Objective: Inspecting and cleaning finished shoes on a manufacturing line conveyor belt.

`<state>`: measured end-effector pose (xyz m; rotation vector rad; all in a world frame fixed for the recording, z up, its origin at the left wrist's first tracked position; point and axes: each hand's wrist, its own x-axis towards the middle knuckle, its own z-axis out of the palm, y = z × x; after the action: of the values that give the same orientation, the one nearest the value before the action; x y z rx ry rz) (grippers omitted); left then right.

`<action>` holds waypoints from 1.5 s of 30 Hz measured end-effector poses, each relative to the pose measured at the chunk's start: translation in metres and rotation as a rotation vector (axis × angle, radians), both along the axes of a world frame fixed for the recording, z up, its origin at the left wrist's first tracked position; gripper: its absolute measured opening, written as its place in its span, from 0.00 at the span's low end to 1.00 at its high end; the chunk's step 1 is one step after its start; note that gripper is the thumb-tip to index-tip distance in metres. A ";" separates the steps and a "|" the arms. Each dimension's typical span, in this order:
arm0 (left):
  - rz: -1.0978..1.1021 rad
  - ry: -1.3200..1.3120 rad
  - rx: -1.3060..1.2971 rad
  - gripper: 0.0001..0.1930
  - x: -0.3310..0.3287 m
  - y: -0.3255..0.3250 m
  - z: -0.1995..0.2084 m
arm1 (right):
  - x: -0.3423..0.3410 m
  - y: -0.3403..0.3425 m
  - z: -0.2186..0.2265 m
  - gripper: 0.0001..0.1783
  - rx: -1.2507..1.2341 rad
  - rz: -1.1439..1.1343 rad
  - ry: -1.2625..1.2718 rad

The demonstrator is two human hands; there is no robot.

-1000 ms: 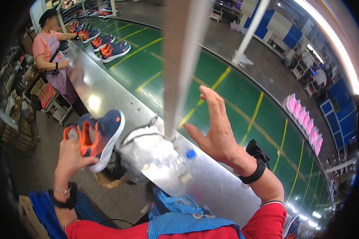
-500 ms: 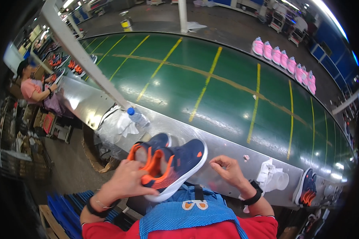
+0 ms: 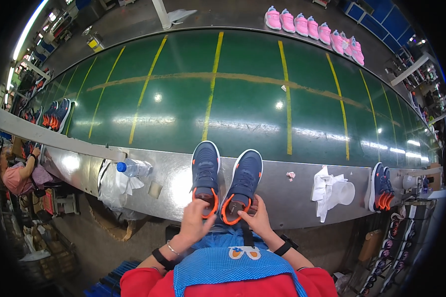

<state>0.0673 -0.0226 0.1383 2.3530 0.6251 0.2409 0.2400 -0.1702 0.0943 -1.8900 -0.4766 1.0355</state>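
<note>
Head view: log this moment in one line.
left hand: at left-side shoe; right hand: at right-side shoe; toes: toward green belt

We have two shoes (image 3: 204, 171) side by side across the ledge (image 3: 282, 205), toes toward its far edge, heels by its near one. To their left, a bottle (image 3: 138, 168) lies by the far edge; to their right, a cloth (image 3: 322, 190), then another pair (image 3: 375, 185). Beyond runs the belt (image 3: 252, 109), a row of shoes (image 3: 301, 24) along its far edge.
</note>
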 end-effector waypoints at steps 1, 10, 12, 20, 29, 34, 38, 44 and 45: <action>0.203 -0.032 -0.033 0.31 -0.006 0.009 -0.004 | -0.002 0.001 -0.002 0.45 0.028 0.004 0.022; 0.545 0.043 -0.643 0.20 0.000 0.060 -0.077 | 0.009 0.014 -0.027 0.29 0.036 -0.103 -0.093; 0.620 -0.045 -1.147 0.19 -0.003 0.064 -0.069 | 0.022 0.011 -0.021 0.23 0.208 -0.268 0.243; 0.532 -0.121 -1.550 0.15 0.047 0.070 -0.020 | 0.063 0.030 0.012 0.21 0.267 -0.323 0.553; 0.647 -0.180 -1.841 0.18 0.066 0.068 -0.021 | 0.069 0.039 -0.002 0.21 0.299 -0.435 0.787; 0.658 -0.211 -2.028 0.17 0.062 0.064 -0.037 | 0.068 0.036 -0.021 0.18 0.280 -0.412 0.873; 0.641 -0.224 -2.006 0.17 0.064 0.059 -0.036 | 0.066 0.035 -0.028 0.19 0.272 -0.387 0.936; 0.697 -0.154 -1.827 0.17 0.066 0.057 -0.032 | 0.066 0.037 -0.021 0.19 0.239 -0.354 0.908; 0.687 -0.170 -1.864 0.17 0.066 0.058 -0.033 | 0.066 0.037 -0.020 0.19 0.275 -0.330 0.917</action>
<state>0.1336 0.0354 0.1056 0.3070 0.9162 0.0518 0.3062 -0.1335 0.0746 -1.0378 0.2157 1.3785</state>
